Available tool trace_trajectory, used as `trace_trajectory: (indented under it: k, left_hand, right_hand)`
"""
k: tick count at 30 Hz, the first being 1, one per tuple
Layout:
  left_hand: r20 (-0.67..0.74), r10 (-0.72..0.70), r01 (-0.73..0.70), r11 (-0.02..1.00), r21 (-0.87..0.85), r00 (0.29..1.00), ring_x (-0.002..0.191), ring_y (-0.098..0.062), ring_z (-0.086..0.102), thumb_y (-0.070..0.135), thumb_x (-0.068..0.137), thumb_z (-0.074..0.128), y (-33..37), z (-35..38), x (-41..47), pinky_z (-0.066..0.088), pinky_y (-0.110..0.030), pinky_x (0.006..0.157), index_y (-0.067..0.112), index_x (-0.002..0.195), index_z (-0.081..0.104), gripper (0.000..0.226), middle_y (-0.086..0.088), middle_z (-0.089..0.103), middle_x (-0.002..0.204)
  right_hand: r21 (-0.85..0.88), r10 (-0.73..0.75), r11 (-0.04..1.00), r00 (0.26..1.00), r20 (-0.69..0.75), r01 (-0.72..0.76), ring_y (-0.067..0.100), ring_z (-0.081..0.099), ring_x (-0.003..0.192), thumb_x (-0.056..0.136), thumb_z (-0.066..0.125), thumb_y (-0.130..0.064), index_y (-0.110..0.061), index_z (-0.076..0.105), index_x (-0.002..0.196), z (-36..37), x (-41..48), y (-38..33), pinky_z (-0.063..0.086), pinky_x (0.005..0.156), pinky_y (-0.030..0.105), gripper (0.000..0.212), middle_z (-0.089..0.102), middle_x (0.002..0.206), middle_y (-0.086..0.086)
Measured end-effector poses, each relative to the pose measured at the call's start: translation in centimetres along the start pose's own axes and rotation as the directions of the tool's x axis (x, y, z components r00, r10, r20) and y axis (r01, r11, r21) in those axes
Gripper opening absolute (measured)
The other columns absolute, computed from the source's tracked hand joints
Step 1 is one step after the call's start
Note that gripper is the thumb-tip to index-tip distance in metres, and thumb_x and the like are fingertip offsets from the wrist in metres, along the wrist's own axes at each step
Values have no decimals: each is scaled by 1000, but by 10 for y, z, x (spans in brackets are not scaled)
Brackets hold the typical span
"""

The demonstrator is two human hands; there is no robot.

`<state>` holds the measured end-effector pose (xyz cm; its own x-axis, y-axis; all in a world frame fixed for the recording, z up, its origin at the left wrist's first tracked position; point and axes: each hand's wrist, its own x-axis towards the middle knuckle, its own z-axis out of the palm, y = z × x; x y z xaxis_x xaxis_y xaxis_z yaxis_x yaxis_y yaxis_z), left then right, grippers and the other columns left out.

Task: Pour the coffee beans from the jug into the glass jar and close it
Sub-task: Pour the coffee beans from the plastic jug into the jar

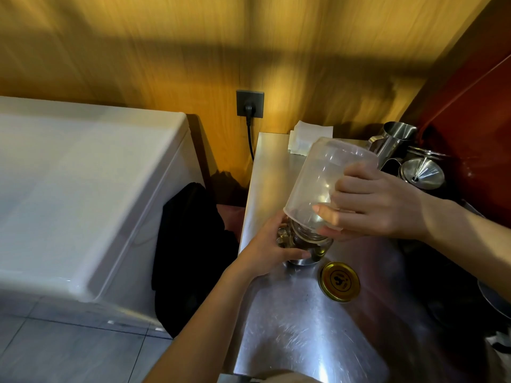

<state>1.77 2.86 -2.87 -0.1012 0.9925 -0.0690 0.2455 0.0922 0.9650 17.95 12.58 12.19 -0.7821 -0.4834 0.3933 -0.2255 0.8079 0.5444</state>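
right hand point(378, 205) upending jug point(318, 181), left hand point(269, 251) gripping jar point(309, 244)

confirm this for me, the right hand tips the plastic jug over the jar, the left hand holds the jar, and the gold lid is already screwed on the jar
Not quite: the gold lid is not on the jar; it lies on the steel counter, just to the jar's right. The rest holds in the head view: the right hand tips the plastic jug over the jar, and the left hand holds the jar.

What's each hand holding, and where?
Right hand holds the upended jug near its rim; left hand wraps the glass jar's side.
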Motion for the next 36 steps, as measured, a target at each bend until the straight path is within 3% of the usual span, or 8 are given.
trace_trajectory:
  k: [4,11,15,21,27,32,36]
  left_hand:
    - [-4,-6,6,1000,5,1000,122,-15,50,31,63,86,-2,1,1,43,-43,105,34,132,42,82,4,54,131]
    - [-23,-5,5,1000,6,1000,121,-9,49,31,63,86,-2,2,-1,42,-33,102,33,130,44,80,9,55,128]
    - [-26,-9,9,1000,2,1000,123,-7,48,34,63,86,0,2,-2,40,-31,103,43,129,41,81,12,53,130]
    - [-27,-21,21,1000,-22,999,123,-11,50,40,56,85,2,3,-2,43,-41,106,57,123,38,84,9,54,132]
    - [-19,-47,46,998,-53,999,127,-22,49,41,53,86,2,5,-3,41,-51,107,35,136,38,96,-2,52,137]
    - [-33,-58,57,998,-28,998,125,-17,49,37,56,85,2,5,-4,41,-48,107,34,136,39,93,1,53,136]
    - [-28,-66,65,997,-35,997,126,-16,48,36,57,86,2,5,-3,39,-47,109,36,135,38,92,1,50,137]
  right_hand:
    - [-18,-9,1000,1000,11,9,21,54,62,85,66,-22,-4,68,80,-3,-1,-1,41,68,32,19,63,64,6]
    - [-24,6,1000,1000,15,-5,19,57,58,85,66,-24,-5,73,82,-6,0,-5,42,68,32,20,64,65,4]
    - [-61,12,998,1000,6,-12,19,56,57,84,67,-26,-6,73,80,-7,-3,-6,41,68,32,22,63,63,4]
    - [-52,62,997,998,-32,-64,21,49,67,84,67,-27,-5,63,89,-8,-7,-7,40,70,33,23,62,65,5]
    - [-61,85,994,995,-49,-87,20,45,69,85,66,-27,-6,58,93,-8,-10,-9,38,70,33,24,61,64,4]
    - [-46,106,993,993,-56,-108,20,44,70,86,66,-26,-6,56,95,-6,-13,-14,39,70,33,24,61,65,4]
    - [1,218,976,975,-47,-218,20,42,72,84,67,-25,-5,58,96,-5,-16,-15,37,72,36,24,61,66,7]
